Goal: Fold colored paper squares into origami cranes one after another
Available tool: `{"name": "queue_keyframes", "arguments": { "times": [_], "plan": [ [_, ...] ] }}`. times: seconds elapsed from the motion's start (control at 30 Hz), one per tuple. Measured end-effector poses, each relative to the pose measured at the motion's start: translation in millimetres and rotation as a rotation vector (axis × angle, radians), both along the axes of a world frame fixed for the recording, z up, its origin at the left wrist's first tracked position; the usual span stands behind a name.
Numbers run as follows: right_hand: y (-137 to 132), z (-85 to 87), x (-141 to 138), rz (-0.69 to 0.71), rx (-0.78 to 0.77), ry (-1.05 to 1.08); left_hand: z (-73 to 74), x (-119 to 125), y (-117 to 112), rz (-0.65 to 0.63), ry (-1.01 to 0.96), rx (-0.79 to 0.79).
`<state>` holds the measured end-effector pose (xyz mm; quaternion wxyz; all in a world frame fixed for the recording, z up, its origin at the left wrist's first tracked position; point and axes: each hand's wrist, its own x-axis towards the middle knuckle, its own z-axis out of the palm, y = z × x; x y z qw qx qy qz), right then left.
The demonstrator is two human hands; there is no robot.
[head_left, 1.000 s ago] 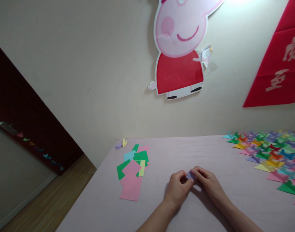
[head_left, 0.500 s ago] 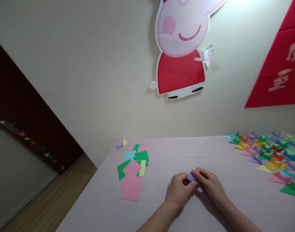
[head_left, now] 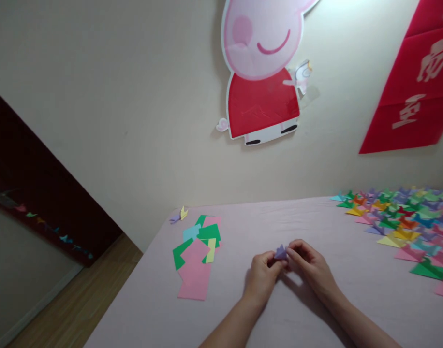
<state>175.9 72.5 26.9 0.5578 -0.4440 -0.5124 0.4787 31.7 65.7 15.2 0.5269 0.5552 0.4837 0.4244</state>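
A small folded purple paper piece (head_left: 280, 252) is pinched between both my hands over the pink table (head_left: 316, 299). My left hand (head_left: 263, 274) grips its left side with curled fingers. My right hand (head_left: 310, 268) holds its right side, fingers closed on it. To the left lies a loose pile of flat paper squares (head_left: 198, 251) in pink, green, light blue and yellow.
Several finished folded paper shapes (head_left: 406, 227) in many colours cover the table's right side. Two small folded pieces, purple and yellow (head_left: 180, 215), sit at the far left corner. A cartoon pig cutout (head_left: 261, 77) and a red banner (head_left: 413, 82) hang on the wall. Wooden floor (head_left: 80, 299) lies left.
The purple piece has been raised slightly and now stands up more between my fingertips. Both hands stay together at the same spot; the view shifted a little.
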Motion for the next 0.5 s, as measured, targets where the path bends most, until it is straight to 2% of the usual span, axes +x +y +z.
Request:
{"name": "queue_keyframes", "arguments": {
  "times": [0.17,0.37,0.5],
  "plan": [
    [-1,-4.5,1,0.072,0.052,-0.091,-7.2,-3,3,-0.032,0.011,0.022],
    [2,-12.6,7,-0.055,0.123,-0.128,-9.0,-4,5,-0.057,0.020,0.066],
    [2,-13.5,8,-0.033,0.117,-0.140,-10.0,-5,3,-0.058,0.046,0.072]
  ]
}}
